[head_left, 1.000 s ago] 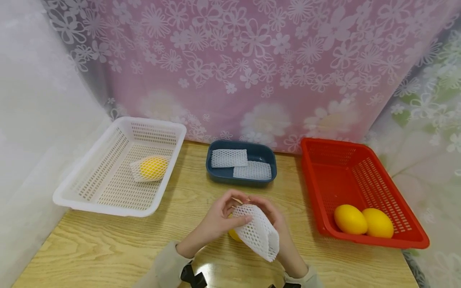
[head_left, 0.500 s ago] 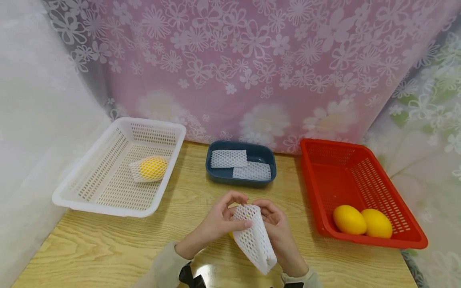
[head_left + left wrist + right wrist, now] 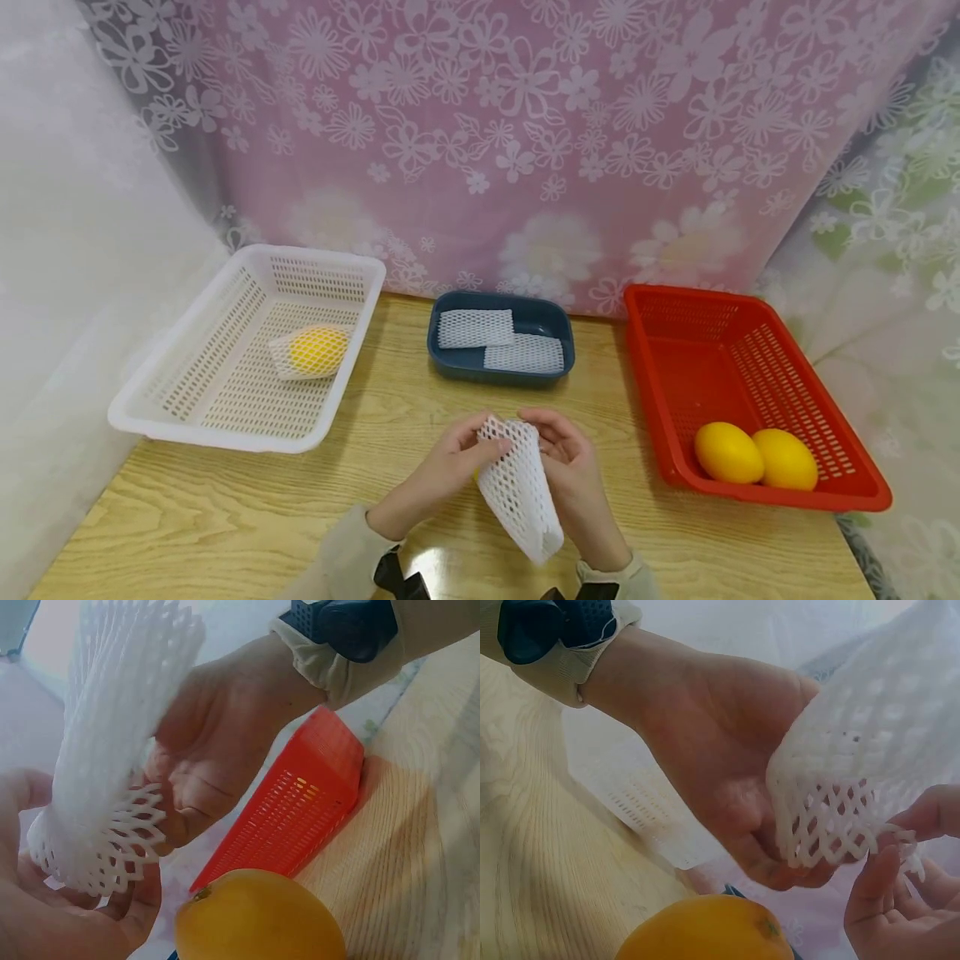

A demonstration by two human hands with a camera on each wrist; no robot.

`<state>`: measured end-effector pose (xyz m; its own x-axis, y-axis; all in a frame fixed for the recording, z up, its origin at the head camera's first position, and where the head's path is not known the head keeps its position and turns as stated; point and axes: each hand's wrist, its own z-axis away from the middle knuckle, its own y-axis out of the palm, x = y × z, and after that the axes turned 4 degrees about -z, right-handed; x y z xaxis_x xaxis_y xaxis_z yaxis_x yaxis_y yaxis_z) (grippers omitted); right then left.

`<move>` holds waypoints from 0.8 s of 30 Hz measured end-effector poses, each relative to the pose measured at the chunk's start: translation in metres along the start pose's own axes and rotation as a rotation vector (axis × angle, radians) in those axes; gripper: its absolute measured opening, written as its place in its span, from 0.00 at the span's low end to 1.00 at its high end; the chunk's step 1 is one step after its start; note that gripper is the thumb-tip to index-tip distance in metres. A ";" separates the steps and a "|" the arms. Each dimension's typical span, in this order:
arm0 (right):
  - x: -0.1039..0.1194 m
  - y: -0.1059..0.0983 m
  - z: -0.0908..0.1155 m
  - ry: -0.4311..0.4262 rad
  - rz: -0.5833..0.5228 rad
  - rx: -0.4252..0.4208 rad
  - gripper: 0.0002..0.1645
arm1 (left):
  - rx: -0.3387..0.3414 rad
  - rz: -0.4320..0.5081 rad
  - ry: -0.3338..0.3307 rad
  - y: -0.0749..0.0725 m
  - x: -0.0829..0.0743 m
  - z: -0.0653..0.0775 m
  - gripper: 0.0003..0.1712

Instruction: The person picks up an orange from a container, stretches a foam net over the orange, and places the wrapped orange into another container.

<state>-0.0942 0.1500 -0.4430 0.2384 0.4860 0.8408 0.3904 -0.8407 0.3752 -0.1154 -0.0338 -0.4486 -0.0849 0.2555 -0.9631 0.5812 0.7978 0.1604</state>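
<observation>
A white foam mesh sleeve (image 3: 517, 492) is held between my two hands above the wooden table. My left hand (image 3: 441, 471) pinches its upper edge, thumb on the near face. On the other side, my right hand (image 3: 583, 487) pinches the rim between thumb and finger, seen in the right wrist view on the sleeve's lattice edge (image 3: 829, 832). The sleeve slants, its far end pointing down toward me. Beneath the hands sits a bare yellow fruit (image 3: 259, 919) with a stem mark; in the head view the left hand and sleeve hide nearly all of it.
A white basket (image 3: 225, 437) at left holds a yellow fruit in a mesh sleeve (image 3: 318, 350). Two flat foam sleeves (image 3: 525, 354) lie in a dark blue tray (image 3: 510, 379) at the back. At right, a red basket (image 3: 693, 333) holds two bare yellow fruits (image 3: 727, 452).
The sleeve has swung steeper and shifted slightly left, its lower end moving down then back up a little. Both hands have adjusted their fingers along its upper rim.
</observation>
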 end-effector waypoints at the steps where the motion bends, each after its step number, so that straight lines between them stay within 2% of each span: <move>1: 0.000 0.000 0.001 0.024 0.005 -0.018 0.25 | -0.018 0.009 0.013 -0.001 -0.001 0.000 0.15; 4: -0.001 -0.003 0.002 0.071 0.018 -0.038 0.26 | -0.064 0.090 0.015 -0.003 -0.003 -0.001 0.15; 7: -0.002 -0.007 0.002 0.100 -0.026 0.019 0.29 | -0.100 0.203 -0.004 -0.006 -0.005 -0.001 0.11; 10: -0.003 -0.010 0.002 0.146 -0.124 0.104 0.31 | -0.119 0.278 -0.035 -0.008 -0.005 -0.002 0.08; 14: -0.001 -0.011 0.001 0.232 -0.314 0.148 0.32 | -0.116 0.313 -0.059 -0.010 -0.005 -0.001 0.08; 16: 0.001 -0.012 0.002 0.250 -0.449 0.148 0.31 | -0.086 0.323 -0.079 -0.011 -0.004 -0.001 0.08; 19: 0.003 -0.012 0.002 0.221 -0.631 0.172 0.31 | 0.006 0.298 -0.107 -0.012 -0.002 -0.001 0.05; 21: 0.005 -0.012 0.003 0.189 -0.686 0.193 0.31 | 0.079 0.271 -0.125 -0.012 -0.001 0.000 0.04; 24: 0.006 -0.011 0.002 0.153 -0.675 0.198 0.31 | 0.162 0.248 -0.143 -0.011 0.000 0.000 0.06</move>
<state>-0.0952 0.1624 -0.4427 -0.2334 0.8333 0.5012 0.5662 -0.3026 0.7667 -0.1221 -0.0429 -0.4505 0.1834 0.3424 -0.9215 0.6921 0.6207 0.3684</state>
